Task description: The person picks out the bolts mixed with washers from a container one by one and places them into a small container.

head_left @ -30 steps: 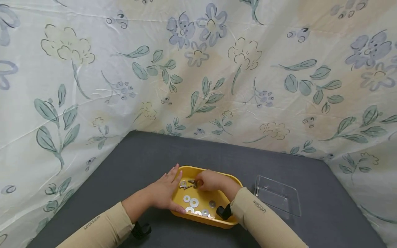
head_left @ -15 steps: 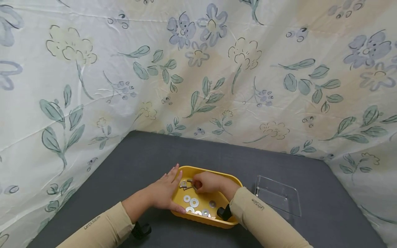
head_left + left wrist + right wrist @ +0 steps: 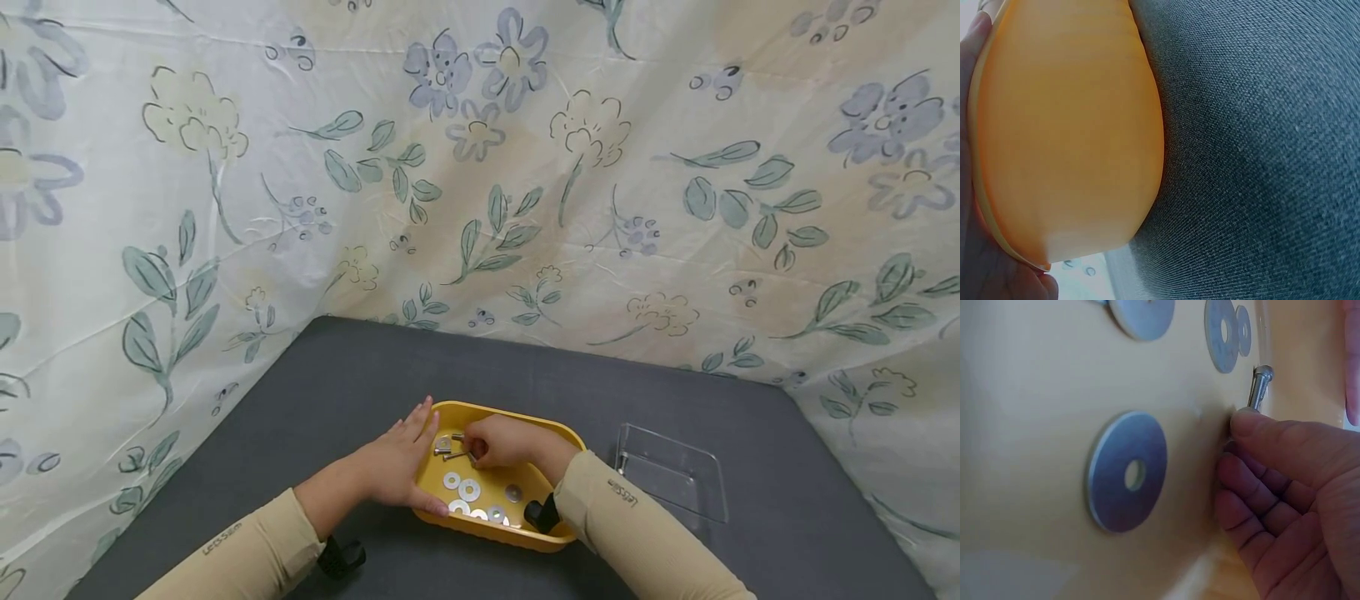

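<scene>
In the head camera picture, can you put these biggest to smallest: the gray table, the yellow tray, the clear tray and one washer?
1. Gray table
2. Yellow tray
3. Clear tray
4. One washer: several look almost alike, so I can't rank them against each other.

One yellow tray (image 3: 491, 482), one transparent container (image 3: 675, 487), one left hand (image 3: 396, 467), one right hand (image 3: 504, 440), two beige sleeves (image 3: 255, 546), at least seven washers (image 3: 1113, 494), at least three screws (image 3: 1262, 373)

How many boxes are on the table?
2: the yellow box, with the right hand inside it, and the clear box to its right. Neither is fully hidden, and I see no others.
</scene>
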